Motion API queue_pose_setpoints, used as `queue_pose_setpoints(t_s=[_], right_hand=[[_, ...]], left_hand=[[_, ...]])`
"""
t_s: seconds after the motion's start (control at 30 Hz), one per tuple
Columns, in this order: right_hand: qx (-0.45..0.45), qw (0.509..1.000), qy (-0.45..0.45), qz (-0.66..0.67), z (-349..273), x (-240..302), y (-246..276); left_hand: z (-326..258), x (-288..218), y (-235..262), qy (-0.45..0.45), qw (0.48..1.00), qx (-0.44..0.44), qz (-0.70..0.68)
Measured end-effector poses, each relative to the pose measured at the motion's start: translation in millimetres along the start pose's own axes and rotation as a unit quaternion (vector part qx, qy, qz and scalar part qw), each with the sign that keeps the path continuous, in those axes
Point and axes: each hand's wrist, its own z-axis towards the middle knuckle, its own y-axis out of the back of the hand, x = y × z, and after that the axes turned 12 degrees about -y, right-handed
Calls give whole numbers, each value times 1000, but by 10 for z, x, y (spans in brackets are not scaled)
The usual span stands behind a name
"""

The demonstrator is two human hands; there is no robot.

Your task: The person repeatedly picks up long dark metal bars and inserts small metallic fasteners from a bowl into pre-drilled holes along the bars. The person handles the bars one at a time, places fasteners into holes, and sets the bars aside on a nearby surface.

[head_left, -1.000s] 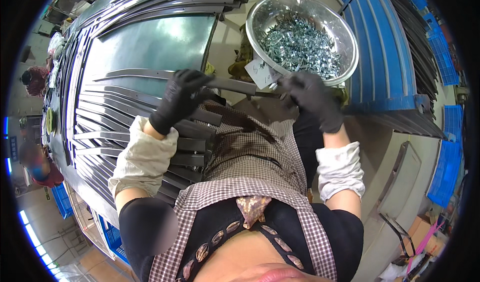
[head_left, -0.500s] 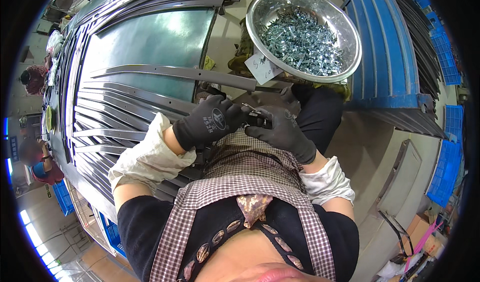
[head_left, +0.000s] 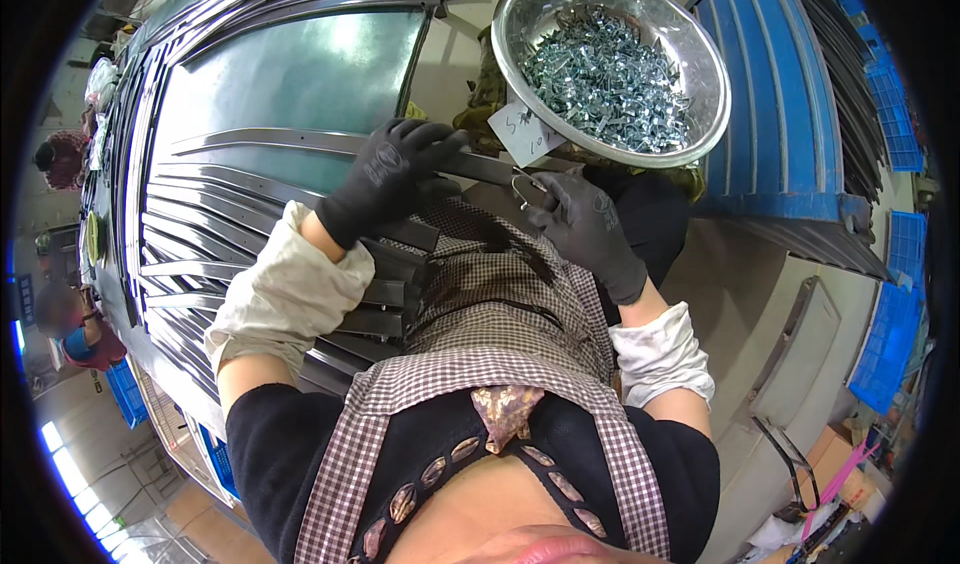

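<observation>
My left hand [head_left: 388, 176], in a black glove, is closed around a long dark grey metal strip [head_left: 478, 167], fingers above it and thumb below. The strip runs from the left across the table, and its right end points toward my other hand. My right hand [head_left: 592, 229], gloved alike, pinches a small shiny metal clip [head_left: 526, 186] close to that end. Whether the clip touches the strip I cannot tell. More grey metal strips [head_left: 225, 226] lie side by side below my left hand, their ends over my checked apron [head_left: 490, 314].
A steel bowl [head_left: 722, 94] full of small metal clips [head_left: 605, 84] stands beyond my right hand, with a handwritten paper [head_left: 524, 134] at its edge. To the right is a blue ribbed metal rack [head_left: 765, 94]. A green-topped table [head_left: 310, 74] bears strips. Another person [head_left: 85, 334] is far left.
My hands have moved apart. The left went up and left from the right hand onto the metal strip. The right shifted slightly right, and the clip in its fingers now shows plainly.
</observation>
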Motion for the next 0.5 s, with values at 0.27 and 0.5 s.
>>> queue_pose_setpoints(t_s=[0.27, 0.5], right_hand=[[19, 986, 126, -109, 290, -194, -30], [88, 988, 127, -31, 492, -137, -107]], left_hand=[[-177, 135, -73, 102, 983, 51, -146], [-169, 121, -48, 89, 984, 53, -147]])
